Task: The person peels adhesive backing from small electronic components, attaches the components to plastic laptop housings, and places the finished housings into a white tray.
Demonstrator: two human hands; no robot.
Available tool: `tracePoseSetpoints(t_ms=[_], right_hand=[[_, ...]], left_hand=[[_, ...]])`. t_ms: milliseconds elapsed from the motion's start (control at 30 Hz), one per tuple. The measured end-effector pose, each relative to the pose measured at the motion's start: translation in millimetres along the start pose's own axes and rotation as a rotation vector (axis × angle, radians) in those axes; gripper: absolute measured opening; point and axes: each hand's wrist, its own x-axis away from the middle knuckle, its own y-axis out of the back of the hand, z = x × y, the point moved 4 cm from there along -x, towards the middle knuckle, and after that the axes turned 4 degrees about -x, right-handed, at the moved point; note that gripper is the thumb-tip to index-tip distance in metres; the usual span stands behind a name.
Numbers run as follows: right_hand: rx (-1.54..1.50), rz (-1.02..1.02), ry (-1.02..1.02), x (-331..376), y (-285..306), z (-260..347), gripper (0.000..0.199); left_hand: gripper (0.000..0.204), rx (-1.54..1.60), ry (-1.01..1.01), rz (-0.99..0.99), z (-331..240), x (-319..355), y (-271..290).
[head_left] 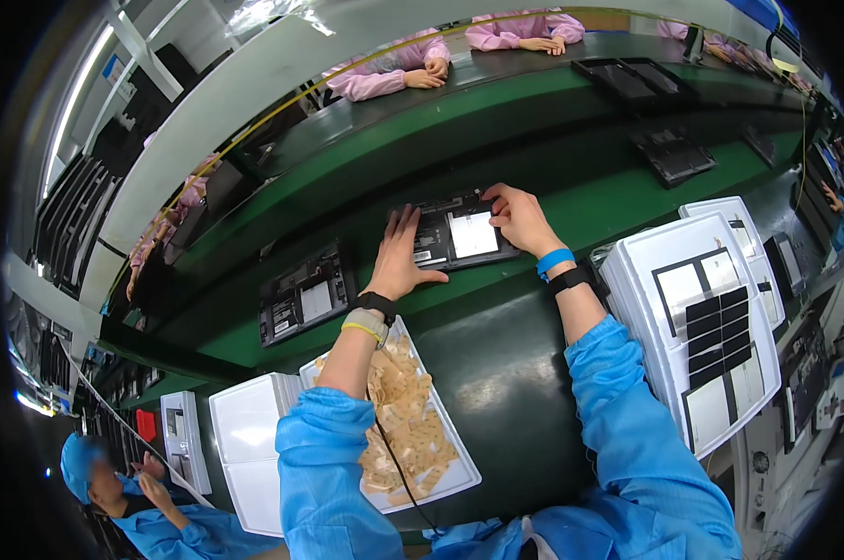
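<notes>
Left hand (399, 257) lies flat on the left end of the open dark device (457, 238) on the green conveyor belt (618, 201); right hand (520, 217) presses its far right corner.

The flat dark rectangular device (459, 233) lies on the bench (496, 355) under the fingers (405, 222) of both hands. Left of them lies a second dark opened device (305, 294); nearer the person (under the left forearm) sits a white tray of tan paper slips (412, 420); right, stacked white trays (702, 327).
</notes>
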Motion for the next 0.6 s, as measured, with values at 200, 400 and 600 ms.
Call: tracePoseSetpoints(t_ms=[200,400,600], right_hand=[[0.2,0.076,0.066,11,6,2,0.055],[0.336,0.247,0.1,30,0,7,0.111],[0.294,0.387,0.167,9,-13,6,0.119]], left_hand=[[0.124,0.04,0.009,0.058,4,-6,-8],[0.119,0.042,0.006,0.103,11,-10,-4],[0.122,-0.004,0.092,0.158,17,2,1]])
